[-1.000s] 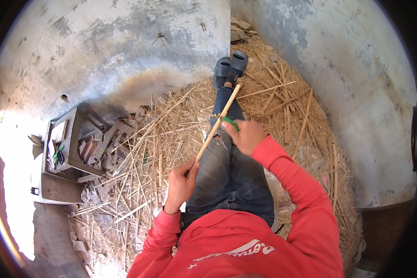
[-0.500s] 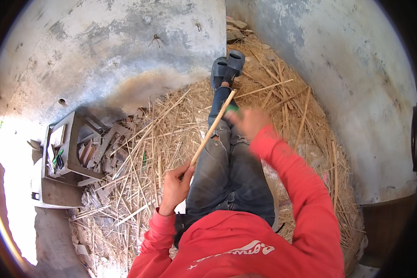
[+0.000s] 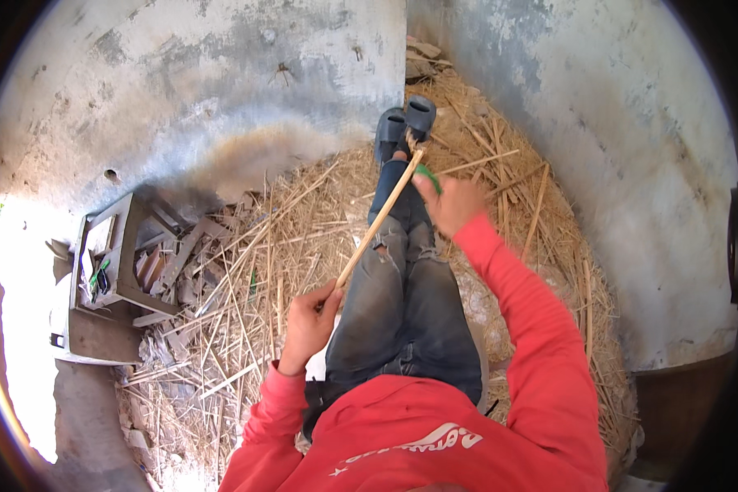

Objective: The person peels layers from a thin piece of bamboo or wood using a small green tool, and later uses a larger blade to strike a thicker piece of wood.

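Note:
My left hand (image 3: 310, 328) is closed around the lower end of a long, pale wooden strip (image 3: 379, 220), which slants up and away over my legs. At the strip's far end, light shavings (image 3: 413, 145) curl off the wood. Close by, my right hand (image 3: 455, 205) is closed on a small green-handled tool (image 3: 426, 174) set against the strip near its tip. Its blade, if it has one, is too small or hidden to make out.
My outstretched legs (image 3: 406, 312) end in dark sandals (image 3: 419, 115). Wood shavings and loose strips (image 3: 246, 287) litter the floor around me. An overturned wooden stool-like frame (image 3: 123, 254) with scraps stands at left. Weathered walls (image 3: 599, 148) rise ahead and at right.
My right hand, blurred earlier, has come forward along the strip to near its far tip. Curled shavings now show there. My left hand keeps its hold, almost in place.

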`<state>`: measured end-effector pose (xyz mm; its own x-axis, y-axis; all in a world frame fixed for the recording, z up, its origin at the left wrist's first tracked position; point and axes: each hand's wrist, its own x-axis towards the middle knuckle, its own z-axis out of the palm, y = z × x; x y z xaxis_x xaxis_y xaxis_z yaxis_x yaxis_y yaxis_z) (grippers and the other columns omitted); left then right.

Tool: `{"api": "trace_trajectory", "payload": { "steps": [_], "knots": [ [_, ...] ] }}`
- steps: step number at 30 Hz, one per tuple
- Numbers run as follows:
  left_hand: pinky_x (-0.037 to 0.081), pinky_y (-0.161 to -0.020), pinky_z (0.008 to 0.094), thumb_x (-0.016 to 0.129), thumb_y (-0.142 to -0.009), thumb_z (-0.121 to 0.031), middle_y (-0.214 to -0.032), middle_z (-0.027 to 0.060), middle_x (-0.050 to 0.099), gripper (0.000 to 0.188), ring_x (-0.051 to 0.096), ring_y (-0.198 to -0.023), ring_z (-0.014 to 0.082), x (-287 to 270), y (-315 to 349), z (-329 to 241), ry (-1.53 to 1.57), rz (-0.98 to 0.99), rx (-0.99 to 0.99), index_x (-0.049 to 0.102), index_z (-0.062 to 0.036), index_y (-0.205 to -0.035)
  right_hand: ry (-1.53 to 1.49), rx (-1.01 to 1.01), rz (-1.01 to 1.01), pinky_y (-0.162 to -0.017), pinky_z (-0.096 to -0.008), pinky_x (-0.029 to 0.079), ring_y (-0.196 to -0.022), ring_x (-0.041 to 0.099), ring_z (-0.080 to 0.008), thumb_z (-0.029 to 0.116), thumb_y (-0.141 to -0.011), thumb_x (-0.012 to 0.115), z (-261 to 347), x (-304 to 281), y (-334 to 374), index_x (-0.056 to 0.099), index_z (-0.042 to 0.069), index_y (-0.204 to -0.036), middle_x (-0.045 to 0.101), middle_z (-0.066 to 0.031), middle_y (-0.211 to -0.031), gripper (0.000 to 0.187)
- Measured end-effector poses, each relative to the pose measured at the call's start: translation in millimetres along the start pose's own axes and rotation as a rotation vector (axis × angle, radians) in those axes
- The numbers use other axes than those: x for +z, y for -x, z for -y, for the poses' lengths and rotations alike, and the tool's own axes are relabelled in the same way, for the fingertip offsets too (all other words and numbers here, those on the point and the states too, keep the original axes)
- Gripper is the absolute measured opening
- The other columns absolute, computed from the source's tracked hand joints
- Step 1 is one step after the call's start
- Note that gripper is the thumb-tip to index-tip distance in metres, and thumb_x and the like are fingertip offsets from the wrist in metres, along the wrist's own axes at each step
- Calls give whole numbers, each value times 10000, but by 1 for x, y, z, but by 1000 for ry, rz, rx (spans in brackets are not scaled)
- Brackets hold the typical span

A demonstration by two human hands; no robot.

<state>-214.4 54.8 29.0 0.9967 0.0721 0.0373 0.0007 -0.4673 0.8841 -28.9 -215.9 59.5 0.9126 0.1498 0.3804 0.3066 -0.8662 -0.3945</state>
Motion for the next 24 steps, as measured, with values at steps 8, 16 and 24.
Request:
{"api": "trace_trajectory", "payload": {
  "steps": [8,16,24],
  "knots": [
    [438,-559,280,718,-989,-170,-706,83,695,304,539,-637,63,-14,42,19,25,42,-35,730,57,-1189,62,497,-107,-551,-461,412,-520,521,-268,723,-1001,451,-167,-43,-80,703,-20,-804,554,-115,-599,809],
    [369,-537,250,712,-1007,-171,-680,-25,585,309,447,-639,31,-14,25,27,142,-9,-129,720,69,-1201,-530,8,-126,-605,-396,445,-605,565,-159,665,-914,667,-39,-35,-25,739,14,-955,582,-37,-635,656],
    [409,-559,250,722,-995,-172,-701,36,656,319,478,-645,43,-12,24,6,28,-39,-74,720,72,-1201,-348,-192,-198,-745,-356,563,-856,716,-238,511,-835,833,-8,-11,-13,779,71,-1104,723,-96,-948,519]
  ]
}}
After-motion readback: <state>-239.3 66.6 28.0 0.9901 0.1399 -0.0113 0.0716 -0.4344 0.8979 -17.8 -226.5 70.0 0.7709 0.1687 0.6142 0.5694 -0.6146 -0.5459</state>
